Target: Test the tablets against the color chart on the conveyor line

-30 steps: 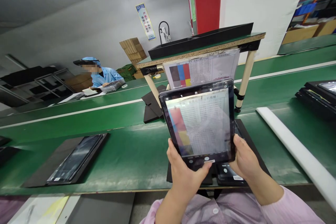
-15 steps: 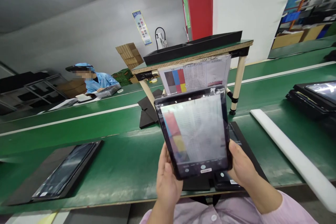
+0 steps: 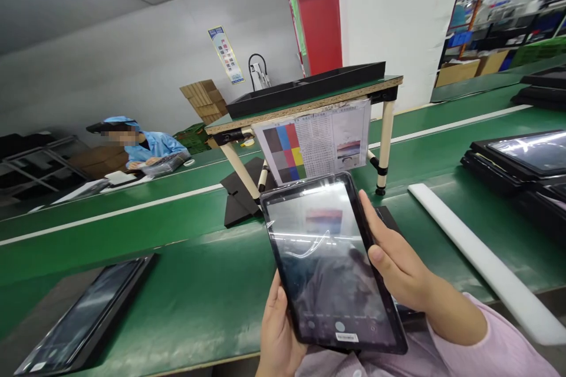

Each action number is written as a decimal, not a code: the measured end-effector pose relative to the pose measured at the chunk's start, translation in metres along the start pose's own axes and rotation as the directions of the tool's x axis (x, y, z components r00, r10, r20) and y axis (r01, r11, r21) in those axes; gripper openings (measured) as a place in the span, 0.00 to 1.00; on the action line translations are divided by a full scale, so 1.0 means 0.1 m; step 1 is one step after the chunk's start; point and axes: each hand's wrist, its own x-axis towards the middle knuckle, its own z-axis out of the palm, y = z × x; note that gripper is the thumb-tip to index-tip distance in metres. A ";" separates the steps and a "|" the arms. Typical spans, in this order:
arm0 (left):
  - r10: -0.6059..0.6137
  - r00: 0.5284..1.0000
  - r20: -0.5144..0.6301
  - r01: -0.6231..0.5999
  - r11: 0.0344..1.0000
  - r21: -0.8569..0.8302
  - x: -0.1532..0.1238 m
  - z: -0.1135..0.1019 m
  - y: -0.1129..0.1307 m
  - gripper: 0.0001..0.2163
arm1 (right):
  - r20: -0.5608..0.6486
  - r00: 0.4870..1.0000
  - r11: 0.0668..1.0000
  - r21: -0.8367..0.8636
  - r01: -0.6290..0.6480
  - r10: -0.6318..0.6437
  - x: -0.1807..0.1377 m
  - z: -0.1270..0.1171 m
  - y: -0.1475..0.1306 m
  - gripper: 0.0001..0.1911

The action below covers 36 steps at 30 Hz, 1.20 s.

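Note:
A black-framed tablet [image 3: 327, 271] is held up in front of me, tilted back, its lit screen showing a camera view with glare across it. My left hand [image 3: 279, 327] grips its lower left edge, thumb along the side. Higher up on the right edge, my right hand [image 3: 395, 259] is closed around the frame. Behind the tablet, a printed colour chart sheet [image 3: 318, 141] hangs in a clear sleeve under a small raised stand [image 3: 309, 97]. Part of a black tray [image 3: 389, 221] shows behind my right hand.
Another tablet in a black foam tray [image 3: 88, 312] lies at left on the green bench [image 3: 198, 288]. A white foam strip [image 3: 477, 256] and stacked trays with tablets [image 3: 522, 159] are at right. Black foam pieces [image 3: 241, 194] lie by the stand. A co-worker [image 3: 148, 144] sits across.
The tablet has come lower and tilted back, uncovering more of the chart. My right hand has slid up its right edge. The view has shifted right.

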 end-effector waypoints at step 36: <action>-0.223 0.935 0.277 -0.334 -0.285 0.898 0.14 0.27 -0.66 0.27 | -0.331 0.596 0.644 0.048 -0.764 0.732 -0.88 -0.55 1.43 0.62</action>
